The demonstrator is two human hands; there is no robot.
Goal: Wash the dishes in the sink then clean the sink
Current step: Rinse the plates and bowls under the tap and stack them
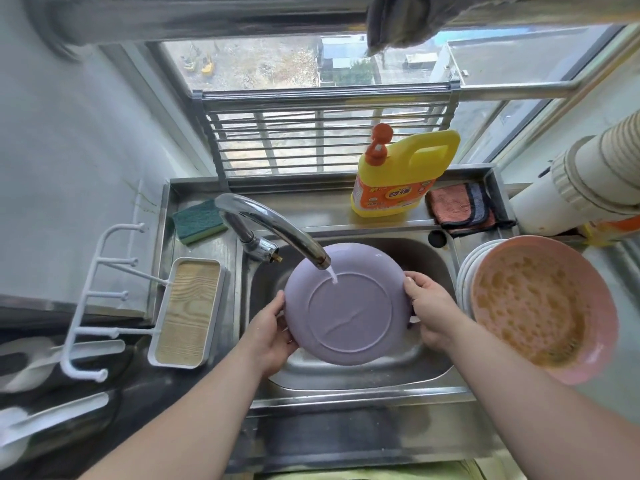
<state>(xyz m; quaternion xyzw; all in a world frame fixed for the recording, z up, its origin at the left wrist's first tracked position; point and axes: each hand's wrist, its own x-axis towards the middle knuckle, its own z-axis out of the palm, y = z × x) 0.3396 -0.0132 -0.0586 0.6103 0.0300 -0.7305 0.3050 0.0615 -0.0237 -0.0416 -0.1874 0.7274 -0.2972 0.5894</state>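
1. A purple plate (346, 303) is held over the steel sink (363, 375), its underside turned up toward the camera so the round foot ring shows.
2. The left hand (268, 336) grips the plate's left rim, thumb on the upturned face and the other fingers hidden behind it.
3. The right hand (431, 308) is closed on the right rim in the same way, thumb on top.
4. The faucet (273, 230) arches from the far left of the basin over the plate's far edge; a thin stream of water (333, 274) falls onto the plate just inside the foot ring. The spout covers part of the plate's far rim.
5. To the right of the sink, a pink bowl (543, 306) smeared with orange-brown residue sits tilted on a stack of white plates (465, 282), close beside the right hand.
6. On the far ledge stand a yellow detergent bottle (401, 174) with an orange pump and, right of it, folded cloths (462, 207).
7. A green sponge (199, 221) lies on the far left ledge, behind the faucet base.
8. Left of the basin rest a white tray with a wooden insert (187, 311) and a white hook rack (100, 299).
9. A metal rail rack (325, 133) stands against the window behind the sink.
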